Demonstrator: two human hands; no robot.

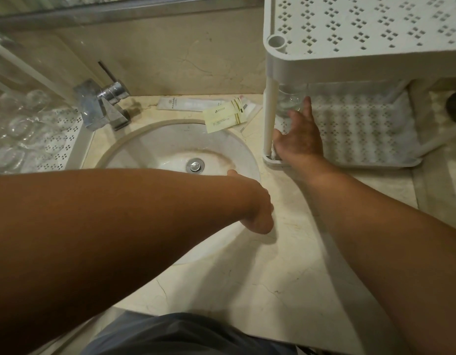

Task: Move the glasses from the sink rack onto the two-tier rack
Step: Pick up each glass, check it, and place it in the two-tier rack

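Note:
Several clear glasses (19, 124) lie on the white perforated sink rack (68, 147) at the far left. The white two-tier rack (349, 34) stands on the counter at the right. One clear glass (289, 101) stands in the back-left corner of its lower tier (362, 134), beside the post. My right hand (298, 137) reaches into that tier with its fingers spread, fingertips at the glass's side, not closed round it. My left hand (257, 213) hangs bent at the wrist over the sink's right rim. Its fingers are mostly hidden and I see nothing in it.
A round white sink (150, 152) with a metal drain sits in the middle, with a chrome tap (104, 103) behind it. Paper sachets (221, 114) lie on the marble counter (273, 290) by the wall. A mirror edge runs along the top.

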